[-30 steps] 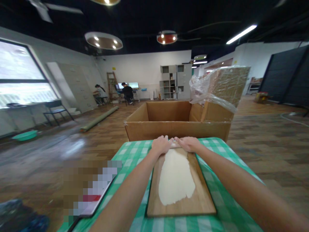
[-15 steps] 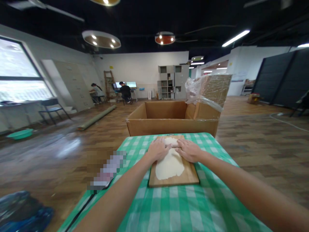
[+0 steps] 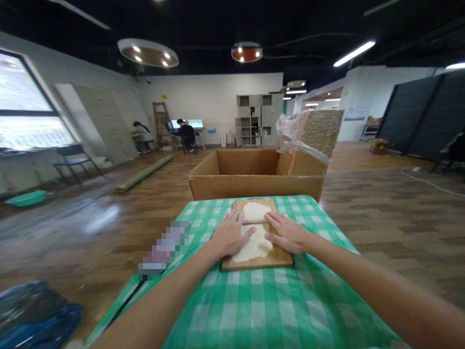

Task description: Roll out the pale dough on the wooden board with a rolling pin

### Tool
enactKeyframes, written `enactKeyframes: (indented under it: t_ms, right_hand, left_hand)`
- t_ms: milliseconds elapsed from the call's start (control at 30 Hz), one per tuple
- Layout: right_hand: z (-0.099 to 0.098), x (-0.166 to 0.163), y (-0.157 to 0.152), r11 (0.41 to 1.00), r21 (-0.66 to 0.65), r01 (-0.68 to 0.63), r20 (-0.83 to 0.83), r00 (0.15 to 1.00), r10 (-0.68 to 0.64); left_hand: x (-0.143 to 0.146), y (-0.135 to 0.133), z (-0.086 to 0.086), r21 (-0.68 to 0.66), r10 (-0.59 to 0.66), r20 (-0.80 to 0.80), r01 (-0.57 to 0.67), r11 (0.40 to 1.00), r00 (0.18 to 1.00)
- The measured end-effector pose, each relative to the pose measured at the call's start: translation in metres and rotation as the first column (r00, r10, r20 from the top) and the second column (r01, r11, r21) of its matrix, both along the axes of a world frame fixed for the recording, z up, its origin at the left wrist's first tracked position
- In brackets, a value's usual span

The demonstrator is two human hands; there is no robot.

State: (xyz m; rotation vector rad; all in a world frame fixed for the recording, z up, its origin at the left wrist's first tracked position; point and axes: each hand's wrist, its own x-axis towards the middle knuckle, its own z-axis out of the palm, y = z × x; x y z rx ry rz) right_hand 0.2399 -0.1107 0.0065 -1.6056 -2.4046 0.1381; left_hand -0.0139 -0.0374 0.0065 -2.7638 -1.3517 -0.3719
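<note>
A sheet of pale dough (image 3: 254, 245) lies flattened on a wooden board (image 3: 279, 254). Across it, between my hands, runs a pale rolling pin (image 3: 254, 217), with dough showing on its far and near sides. The fingers of my left hand (image 3: 229, 233) are stretched out over the pin's left end, its thumb reaching in above the dough. On the right end rests my right hand (image 3: 288, 232), fingers extended and thumb apart. Both hands hide the pin's ends.
A green-checked cloth (image 3: 232, 310) covers the table. Left of the board lies a blurred-out flat device (image 3: 163, 249) with a black cable. Beyond the table's far edge stands a large cardboard box (image 3: 254, 186). Two people sit farther back, one at monitors (image 3: 194, 123).
My hands and the rolling pin have come back toward me over the dough, showing more dough on the far side. My thumbs are spread wider. The view has shifted slightly.
</note>
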Motion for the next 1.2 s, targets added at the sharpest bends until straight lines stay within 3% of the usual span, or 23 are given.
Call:
enactKeyframes:
  t_ms: [267,433,500,600,667,733,833,967,1067,1200]
  right_hand:
    - [-0.011,0.007,0.05,0.999,0.009,0.052,-0.017,0.999,-0.052]
    - [-0.017,0.007,0.06,0.994,0.088,0.06,-0.033,0.998,-0.057]
    - [-0.018,0.008,0.056,0.993,0.109,0.038,-0.039,0.999,-0.034]
    - [-0.019,0.007,0.05,0.989,0.147,0.032,-0.045,0.999,-0.026]
    - [-0.021,0.004,0.049,0.978,0.188,0.091,-0.066,0.995,-0.08]
    - [-0.024,0.001,0.049,0.96,0.227,0.166,-0.091,0.985,-0.149]
    - [-0.026,-0.002,0.052,0.947,0.263,0.186,-0.087,0.982,-0.169]
    - [-0.025,-0.001,0.051,0.956,0.235,0.175,-0.016,0.984,-0.176]
    - [-0.024,0.002,0.047,0.956,0.181,0.229,0.04,0.97,-0.24]
    - [-0.025,0.009,0.042,0.925,0.072,0.374,-0.025,0.928,-0.373]
  left_hand:
    - [0.016,0.05,-0.008,0.045,-0.022,0.021,0.021,0.999,1.0]
    - [0.012,0.066,-0.018,0.041,-0.116,0.167,0.11,0.993,0.979]
    - [0.0,0.071,-0.021,0.004,-0.119,0.33,0.124,0.992,0.937]
    - [-0.026,0.076,-0.019,-0.041,0.005,0.607,0.025,0.999,0.795]
    - [-0.041,0.074,-0.01,-0.053,0.1,0.713,-0.09,0.995,0.694]
    - [-0.05,0.066,0.001,-0.045,0.133,0.747,-0.15,0.988,0.651]
    - [-0.048,0.049,0.013,0.023,0.034,0.689,-0.068,0.997,0.724]
    - [-0.038,0.034,0.012,0.116,-0.148,0.454,0.106,0.987,0.878]
    - [-0.034,0.035,0.008,0.081,-0.181,0.37,0.163,0.983,0.911]
    - [-0.03,0.038,0.005,0.026,-0.254,0.291,0.258,0.966,0.922]
